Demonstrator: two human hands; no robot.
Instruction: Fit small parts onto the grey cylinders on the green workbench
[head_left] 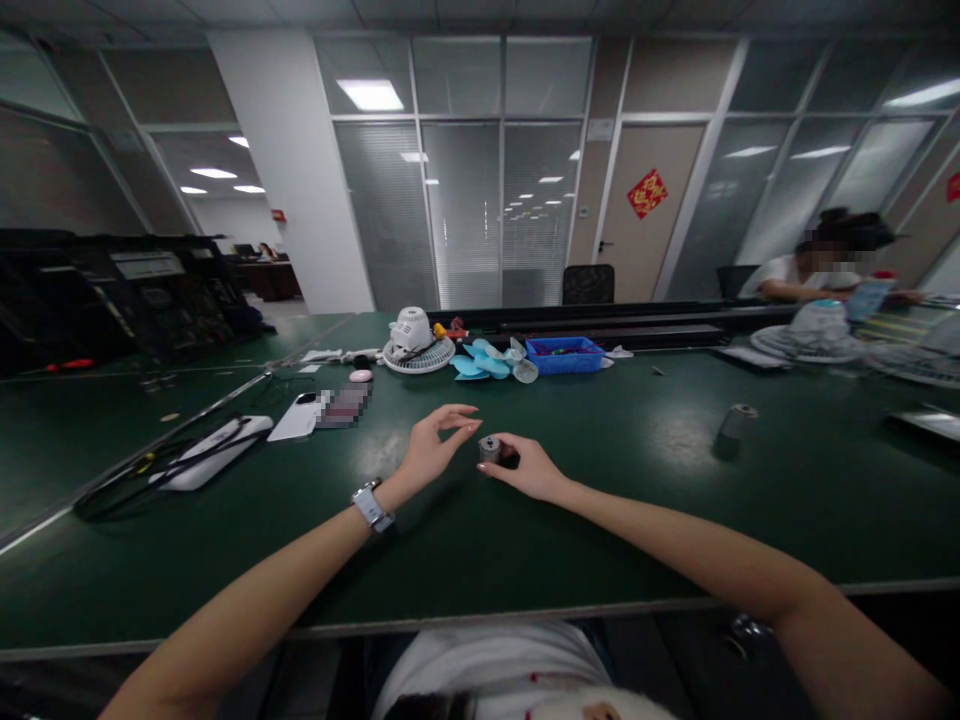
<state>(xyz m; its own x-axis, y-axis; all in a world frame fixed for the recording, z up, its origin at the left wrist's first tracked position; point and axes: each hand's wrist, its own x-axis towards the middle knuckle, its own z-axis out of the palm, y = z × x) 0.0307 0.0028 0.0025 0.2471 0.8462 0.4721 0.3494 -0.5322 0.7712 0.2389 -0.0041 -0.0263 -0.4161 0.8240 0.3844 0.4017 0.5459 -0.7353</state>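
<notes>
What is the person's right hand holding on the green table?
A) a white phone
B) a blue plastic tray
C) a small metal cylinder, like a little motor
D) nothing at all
C: the right hand grips a small metal cylinder by the fingertips, while the left hand hovers open beside it.

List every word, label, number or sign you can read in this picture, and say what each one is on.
No text can be read here.
Red diamond sign on the door: gold marks, too blurred to read.
Small red sign on the far wall: too small to read.
Phone on the green table: part blurred out, no text legible.
Small metal cylinder held in the right hand, near the left hand: no label visible.
</notes>
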